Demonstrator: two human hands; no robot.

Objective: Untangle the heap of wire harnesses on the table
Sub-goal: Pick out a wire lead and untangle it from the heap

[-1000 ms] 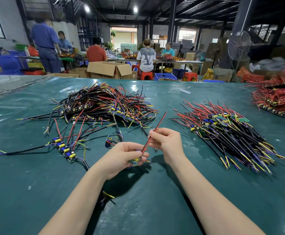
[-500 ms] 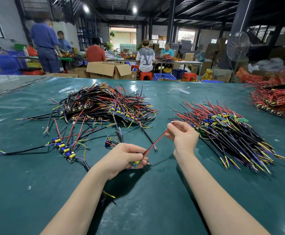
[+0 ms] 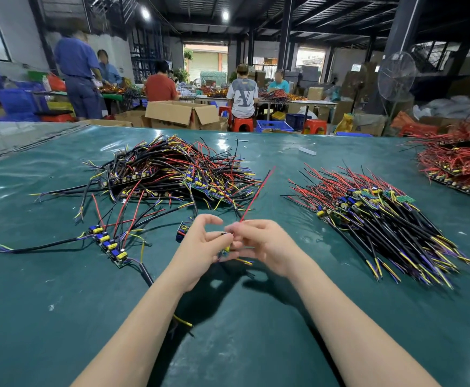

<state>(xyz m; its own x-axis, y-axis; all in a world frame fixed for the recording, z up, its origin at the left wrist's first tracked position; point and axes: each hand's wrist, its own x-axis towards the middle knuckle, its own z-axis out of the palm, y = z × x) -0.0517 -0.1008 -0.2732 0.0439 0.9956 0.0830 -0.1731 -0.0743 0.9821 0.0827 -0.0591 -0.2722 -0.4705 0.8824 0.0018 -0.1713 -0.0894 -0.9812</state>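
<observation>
This is a factory assembly hall. Dark steel roof beams (image 3: 284,26) and bare ceiling lamps (image 3: 145,13) span a wide open floor. A long worktable covered in green vinyl (image 3: 256,344) carries heaps of red, black and yellow wire harnesses with small circuit boards (image 3: 172,169). Further back, workers (image 3: 242,96) sit on red plastic stools (image 3: 241,124) at similar tables, among open brown cardboard boxes (image 3: 182,114), blue plastic crates (image 3: 18,100) and a tall pedestal fan (image 3: 396,76).

A steel-beamed ceiling is lit by two round lamps (image 3: 146,13) near the top of the frame. Workbenches (image 3: 312,102) are seen across the middle (people are seated there on red stools (image 3: 242,124)). A pedestal fan (image 3: 396,76) is placed at upper right, blue crates (image 3: 18,103) at far left, and an open cardboard box (image 3: 182,113) behind the green-covered table (image 3: 60,317).
</observation>
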